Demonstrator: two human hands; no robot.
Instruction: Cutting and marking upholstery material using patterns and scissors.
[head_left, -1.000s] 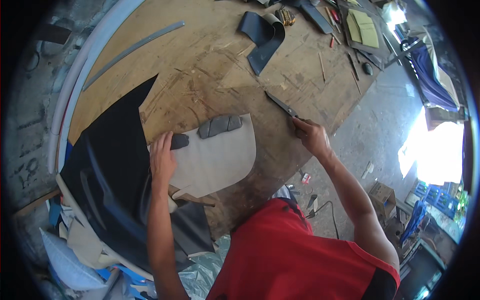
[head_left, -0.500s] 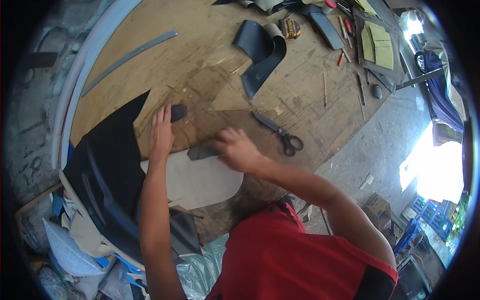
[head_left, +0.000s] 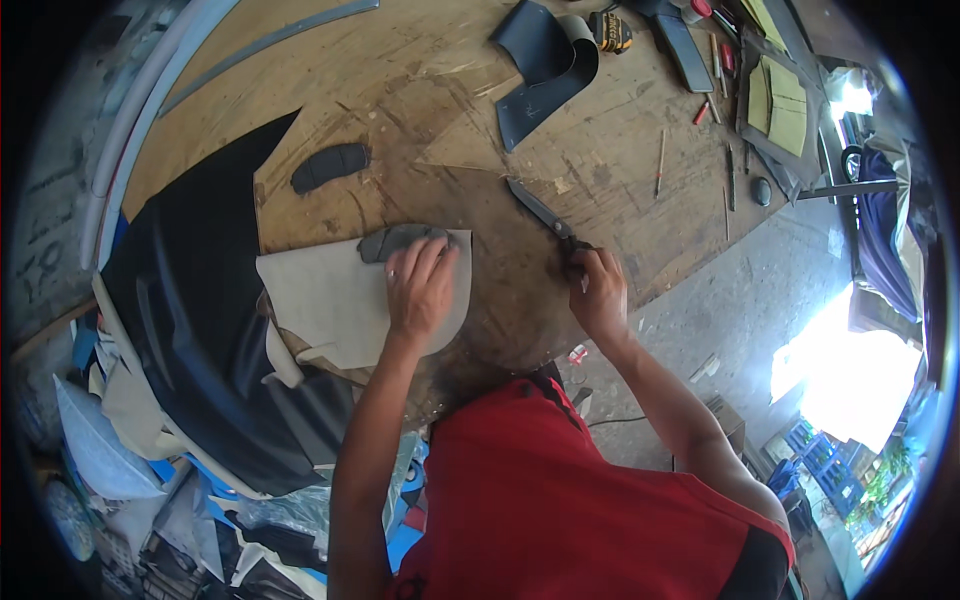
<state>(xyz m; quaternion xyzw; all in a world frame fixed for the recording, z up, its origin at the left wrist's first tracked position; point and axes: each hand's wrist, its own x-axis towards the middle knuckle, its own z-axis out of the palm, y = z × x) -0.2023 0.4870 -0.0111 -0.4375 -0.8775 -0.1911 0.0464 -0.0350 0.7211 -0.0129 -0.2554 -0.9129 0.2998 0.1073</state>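
My left hand (head_left: 420,290) rests palm down on a cream sheet (head_left: 330,310), its slightly bent fingertips on a segmented dark grey slab (head_left: 378,248) near the sheet's far edge. My right hand (head_left: 600,300) grips the black handles of scissors (head_left: 550,218), whose blades lie on the wooden table to the right of the sheet. A second grey slab (head_left: 330,170) lies on bare wood farther back. A large black sheet (head_left: 190,270) spreads left of the cream one.
On the wooden table (head_left: 420,110) lie a curled dark strip (head_left: 535,120), a tape measure (head_left: 610,32), a phone (head_left: 680,55), pens (head_left: 715,60), yellow pieces (head_left: 775,100) and a grey metal strip (head_left: 270,48). A pile of scraps (head_left: 120,410) fills the lower left.
One grey slab has moved off the cream sheet toward the back. My left hand has moved right onto the other slab. My right hand released the scissors, reached left, and now holds them again.
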